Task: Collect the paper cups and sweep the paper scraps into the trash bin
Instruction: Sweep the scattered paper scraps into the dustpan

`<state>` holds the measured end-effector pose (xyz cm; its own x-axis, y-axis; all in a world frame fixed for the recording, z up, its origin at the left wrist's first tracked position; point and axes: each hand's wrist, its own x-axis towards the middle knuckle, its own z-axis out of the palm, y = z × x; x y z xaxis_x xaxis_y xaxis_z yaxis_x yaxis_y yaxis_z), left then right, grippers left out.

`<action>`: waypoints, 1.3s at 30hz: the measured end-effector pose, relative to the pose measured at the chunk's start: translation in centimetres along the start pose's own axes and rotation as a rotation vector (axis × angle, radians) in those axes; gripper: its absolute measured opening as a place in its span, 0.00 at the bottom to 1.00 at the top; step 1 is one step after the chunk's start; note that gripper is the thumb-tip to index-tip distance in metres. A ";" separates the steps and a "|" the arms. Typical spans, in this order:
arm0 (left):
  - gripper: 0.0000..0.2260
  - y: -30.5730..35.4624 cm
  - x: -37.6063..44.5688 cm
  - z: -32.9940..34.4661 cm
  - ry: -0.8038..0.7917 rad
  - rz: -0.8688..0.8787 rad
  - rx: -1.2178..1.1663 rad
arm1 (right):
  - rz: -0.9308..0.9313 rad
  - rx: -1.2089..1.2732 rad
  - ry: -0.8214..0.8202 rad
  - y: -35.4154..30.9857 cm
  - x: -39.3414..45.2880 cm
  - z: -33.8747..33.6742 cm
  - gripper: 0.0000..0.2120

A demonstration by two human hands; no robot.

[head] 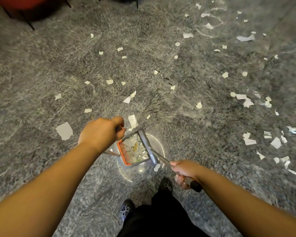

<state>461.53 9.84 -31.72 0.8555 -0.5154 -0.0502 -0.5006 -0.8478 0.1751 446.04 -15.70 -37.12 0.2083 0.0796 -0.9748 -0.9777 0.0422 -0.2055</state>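
- Left hand (100,134) is gripping the dustpan (135,148) handle at frame centre.
- Right hand (185,173) is clutching the broom handle (193,183).
- Paper scraps (64,130) are lying across the grey floor (41,74).

Open floor (143,57) ahead carries only flat paper scraps (64,130); chair legs (26,21) stand far left.

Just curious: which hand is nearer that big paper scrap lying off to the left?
Left. The left hand grips a handle just right of the big scrap; the right hand holds a handle beyond the dustpan.
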 end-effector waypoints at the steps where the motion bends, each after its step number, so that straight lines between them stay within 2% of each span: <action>1: 0.05 -0.1 -0.2 0.0 -0.006 0.000 -0.005 | -0.001 0.015 0.010 0.2 -0.4 0.1 0.21; 11: 0.06 -3.7 -3.6 -0.8 -0.064 0.057 -0.158 | -0.016 0.198 0.018 6.0 -4.9 2.7 0.12; 18: 0.05 -4.4 -6.2 -2.9 -0.159 0.210 -0.123 | -0.058 0.306 0.092 10.7 -6.3 6.0 0.16; 22: 0.05 -4.1 -7.6 -3.4 -0.138 0.280 -0.095 | -0.058 0.358 0.163 11.9 -5.0 6.3 0.16; 26: 0.05 -3.3 -8.8 -2.7 -0.195 0.231 -0.084 | -0.055 0.324 0.216 12.9 -3.6 6.1 0.20; 30: 0.06 -2.5 -10.0 -1.4 -0.217 0.176 -0.099 | -0.033 0.306 0.204 13.2 -2.4 6.9 0.20; 39: 0.07 -1.7 -10.8 -0.8 -0.159 0.208 -0.076 | -0.023 0.302 0.064 13.5 -1.4 11.9 0.18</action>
<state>453.26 16.97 -30.70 0.7011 -0.6954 -0.1579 -0.6464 -0.7133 0.2709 432.87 -3.35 -37.46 0.2185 0.0126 -0.9757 -0.9193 0.3380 -0.2015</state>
